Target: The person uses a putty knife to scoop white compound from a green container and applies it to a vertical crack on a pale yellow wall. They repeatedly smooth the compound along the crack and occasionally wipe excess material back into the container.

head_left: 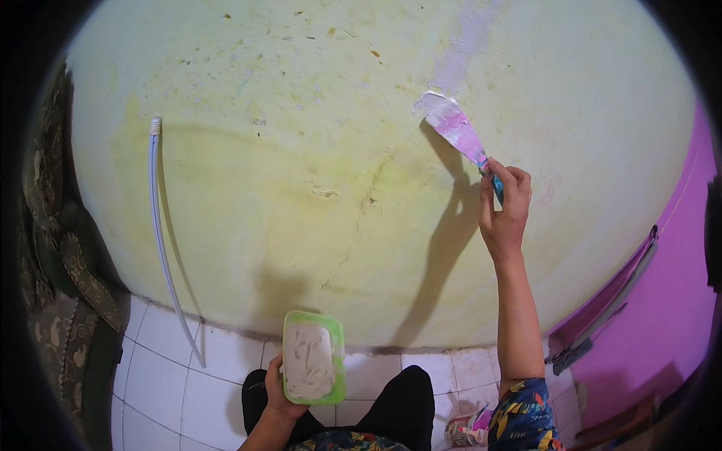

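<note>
My right hand (508,207) is closed round the teal handle of a putty knife (460,134), its arm stretched up toward the wall. The wide blade, smeared with whitish paste, meets the yellow-green wall (301,218) at a fresh pale patch (436,104). Above that patch a lilac-white filled strip (466,49) runs upward. Low in front of me, my left hand (280,391) grips a green plastic tub (338,361) by its left side. Off-white filler paste (310,357) with ridged marks lies in the tub.
A grey-white pipe (159,203) stands against the wall at left. Patterned brown upholstery (75,301) fills the left edge. White floor tiles (203,391) run below, with a small can (460,430) near my right knee. A purple wall (647,323) with a dark long-handled item stands right.
</note>
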The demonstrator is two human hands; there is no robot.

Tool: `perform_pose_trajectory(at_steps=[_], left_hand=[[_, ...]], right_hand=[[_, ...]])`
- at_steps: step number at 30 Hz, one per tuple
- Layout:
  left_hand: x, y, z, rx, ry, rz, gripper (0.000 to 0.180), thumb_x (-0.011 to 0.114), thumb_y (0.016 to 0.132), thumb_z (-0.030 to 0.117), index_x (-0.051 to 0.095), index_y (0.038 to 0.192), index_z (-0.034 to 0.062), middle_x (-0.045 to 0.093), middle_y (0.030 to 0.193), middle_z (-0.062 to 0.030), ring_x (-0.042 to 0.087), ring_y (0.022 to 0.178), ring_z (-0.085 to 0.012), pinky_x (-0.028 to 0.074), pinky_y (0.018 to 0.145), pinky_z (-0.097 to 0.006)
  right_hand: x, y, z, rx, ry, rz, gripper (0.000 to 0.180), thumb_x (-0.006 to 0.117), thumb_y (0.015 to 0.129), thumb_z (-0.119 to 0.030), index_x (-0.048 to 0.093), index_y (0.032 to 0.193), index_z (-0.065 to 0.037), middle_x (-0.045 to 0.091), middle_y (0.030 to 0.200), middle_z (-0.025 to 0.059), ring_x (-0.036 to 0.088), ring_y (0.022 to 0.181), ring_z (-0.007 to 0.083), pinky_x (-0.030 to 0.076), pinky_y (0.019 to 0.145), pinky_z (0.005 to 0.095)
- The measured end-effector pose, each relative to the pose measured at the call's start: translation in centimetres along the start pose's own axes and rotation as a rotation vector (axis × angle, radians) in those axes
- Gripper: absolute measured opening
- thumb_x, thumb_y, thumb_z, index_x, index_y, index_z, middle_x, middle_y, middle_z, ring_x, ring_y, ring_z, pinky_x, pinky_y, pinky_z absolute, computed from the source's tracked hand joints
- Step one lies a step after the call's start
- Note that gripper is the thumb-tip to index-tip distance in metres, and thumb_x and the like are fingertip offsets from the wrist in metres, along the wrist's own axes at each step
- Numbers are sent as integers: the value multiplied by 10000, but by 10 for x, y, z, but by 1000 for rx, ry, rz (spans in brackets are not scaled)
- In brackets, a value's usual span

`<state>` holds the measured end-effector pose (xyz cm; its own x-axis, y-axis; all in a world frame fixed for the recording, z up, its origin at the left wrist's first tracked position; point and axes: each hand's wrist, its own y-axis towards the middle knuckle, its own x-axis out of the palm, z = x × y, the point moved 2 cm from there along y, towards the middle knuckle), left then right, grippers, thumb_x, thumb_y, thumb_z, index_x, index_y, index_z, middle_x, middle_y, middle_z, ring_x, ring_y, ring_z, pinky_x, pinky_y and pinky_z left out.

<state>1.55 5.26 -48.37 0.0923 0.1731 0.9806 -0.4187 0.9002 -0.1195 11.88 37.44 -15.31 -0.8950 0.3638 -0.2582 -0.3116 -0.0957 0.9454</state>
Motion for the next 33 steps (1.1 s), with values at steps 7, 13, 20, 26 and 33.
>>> perform_pose_trajectory(at_steps=[7, 13, 20, 26, 33], left_hand=[[-8, 5, -5, -54, -6, -13, 643, 360, 1044, 462, 505, 1527, 64, 605, 1466, -154, 617, 1308, -365, 496, 1114, -547], [-6, 2, -4, -29, -5, -17, 639, 381, 1042, 465, 525, 1508, 53, 626, 1441, -152, 632, 1289, -352, 500, 1111, -531], [-9, 5, -6, -42, -5, -24, 636, 398, 1040, 469, 524, 1511, 61, 631, 1434, -148, 640, 1277, -348, 497, 1114, -528], [-10, 3, -5, -60, 29, -21, 636, 405, 1036, 472, 528, 1508, 64, 630, 1435, -148, 637, 1282, -347, 500, 1108, -532], [-10, 6, -7, -60, 28, -14, 649, 400, 1034, 484, 532, 1501, 54, 630, 1435, -153, 638, 1279, -345, 504, 1104, -528]], right_hand=[[8, 24, -18, -22, -36, -19, 385, 727, 933, -8, 680, 1298, -118, 595, 1076, 121, 582, 943, 287, 462, 821, 405], [-5, 2, -1, 59, 47, -31, 381, 719, 933, 5, 682, 1294, -113, 585, 1056, 119, 583, 946, 286, 470, 836, 401], [1, 27, -18, -4, -54, -11, 370, 719, 936, 5, 687, 1289, -103, 583, 1063, 116, 584, 966, 287, 482, 835, 395], [-11, 13, -3, 63, 67, 2, 347, 724, 941, -10, 696, 1274, -103, 576, 1050, 118, 579, 966, 284, 475, 840, 404], [-4, 40, -5, -29, -26, -33, 350, 720, 938, 4, 696, 1273, -94, 583, 1043, 116, 583, 957, 282, 477, 820, 395]])
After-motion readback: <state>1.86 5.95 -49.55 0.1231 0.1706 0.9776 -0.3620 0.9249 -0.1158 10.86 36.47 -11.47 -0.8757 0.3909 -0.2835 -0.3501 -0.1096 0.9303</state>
